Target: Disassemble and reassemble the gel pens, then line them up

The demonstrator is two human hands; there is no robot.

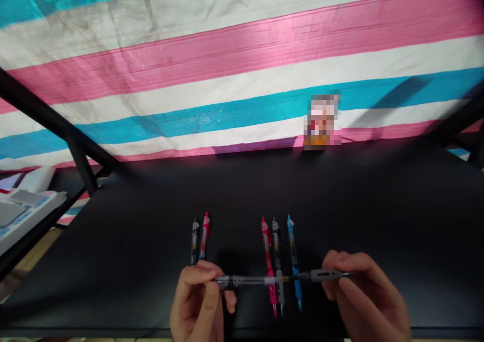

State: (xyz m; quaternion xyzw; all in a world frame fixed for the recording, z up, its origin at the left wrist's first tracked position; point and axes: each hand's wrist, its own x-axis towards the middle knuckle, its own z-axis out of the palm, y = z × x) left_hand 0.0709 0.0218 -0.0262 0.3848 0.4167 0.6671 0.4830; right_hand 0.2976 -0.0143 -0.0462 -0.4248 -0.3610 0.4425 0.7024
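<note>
Left hand (198, 306) and right hand (365, 296) pinch opposite ends of a clear gel pen (257, 280), fingers (333, 269) pressed together on it — both ends held, so it stays level, above the black bench (378, 201), crossing three laid pens (277, 246).

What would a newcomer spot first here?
A wide cloth backdrop with pink, white and blue stripes fills the upper view, behind a matte black tabletop. Low in the view, the left hand and right hand hold a clear pen with a grey grip level above five slim coloured pens lying on the table in two groups.
</note>
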